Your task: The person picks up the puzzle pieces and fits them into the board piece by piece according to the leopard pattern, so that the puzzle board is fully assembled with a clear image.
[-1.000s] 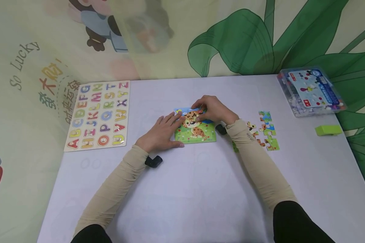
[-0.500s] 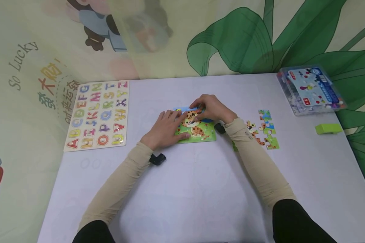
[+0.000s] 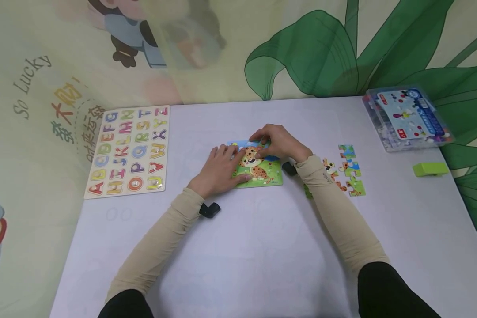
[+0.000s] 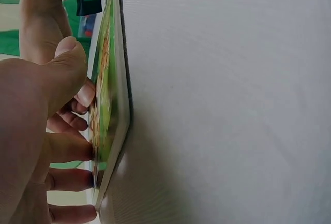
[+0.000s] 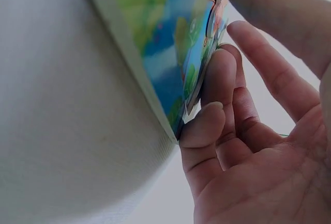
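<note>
Two hands were shown at a leopard puzzle board [image 3: 258, 179] at mid-table, its left edge touched by the outstretched fingertips of the left hand [image 3: 218, 172], while a raised puzzle piece [image 5: 196, 93] was pinched by the right hand [image 3: 281, 143] at the upper part. Loose pieces [image 3: 352, 168] nearby were partly blocked from view by the right sleeve [image 3: 338, 212]. An alphabet board [image 3: 129, 150], lettered A to Z, was seen at left; a clear plastic box [image 3: 409, 117] and a green block [image 3: 431, 169] were seen at right. The box's label could not be read, but "So Lucky" was printed on the backdrop [image 3: 206, 88], beside Chinese characters.
</note>
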Tool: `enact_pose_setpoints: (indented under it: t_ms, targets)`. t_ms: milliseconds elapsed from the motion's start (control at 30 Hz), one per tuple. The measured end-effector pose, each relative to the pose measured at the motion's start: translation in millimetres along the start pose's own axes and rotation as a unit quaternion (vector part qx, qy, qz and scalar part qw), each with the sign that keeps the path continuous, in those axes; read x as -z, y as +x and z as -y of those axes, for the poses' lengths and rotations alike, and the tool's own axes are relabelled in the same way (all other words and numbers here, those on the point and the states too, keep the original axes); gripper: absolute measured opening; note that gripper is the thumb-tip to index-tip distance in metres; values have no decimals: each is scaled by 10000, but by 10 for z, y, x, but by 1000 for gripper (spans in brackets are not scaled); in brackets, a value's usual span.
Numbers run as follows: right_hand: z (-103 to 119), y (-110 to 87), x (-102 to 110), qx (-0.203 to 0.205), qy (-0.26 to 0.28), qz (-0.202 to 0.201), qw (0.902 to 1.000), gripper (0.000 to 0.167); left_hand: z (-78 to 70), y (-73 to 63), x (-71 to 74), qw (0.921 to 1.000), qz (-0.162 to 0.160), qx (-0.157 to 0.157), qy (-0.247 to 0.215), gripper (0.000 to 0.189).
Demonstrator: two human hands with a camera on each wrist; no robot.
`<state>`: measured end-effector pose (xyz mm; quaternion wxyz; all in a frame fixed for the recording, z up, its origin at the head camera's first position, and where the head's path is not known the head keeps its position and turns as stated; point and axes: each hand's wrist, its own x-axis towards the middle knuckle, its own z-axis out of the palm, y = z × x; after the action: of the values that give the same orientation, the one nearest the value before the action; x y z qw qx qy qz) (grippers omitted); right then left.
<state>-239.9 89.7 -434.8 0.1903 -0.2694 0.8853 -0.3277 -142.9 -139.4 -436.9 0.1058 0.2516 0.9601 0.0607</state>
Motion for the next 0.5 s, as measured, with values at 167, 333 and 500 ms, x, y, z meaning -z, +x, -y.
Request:
enact_pose_setpoints:
  t_ms: [167,333,500]
  targets:
    - [8,2,-1,79,-22,-32,10000,48,-13,-3,7,10000,-17,46,-61,84]
    - [5,-12,7,76,-58,-18,10000,46,-12,-1,-20,9999,-95,40,-42,84]
    - [-43,-102,119,16,-163,-158,9997,47,-14,-6,-41,9999,-142,33,-12,84]
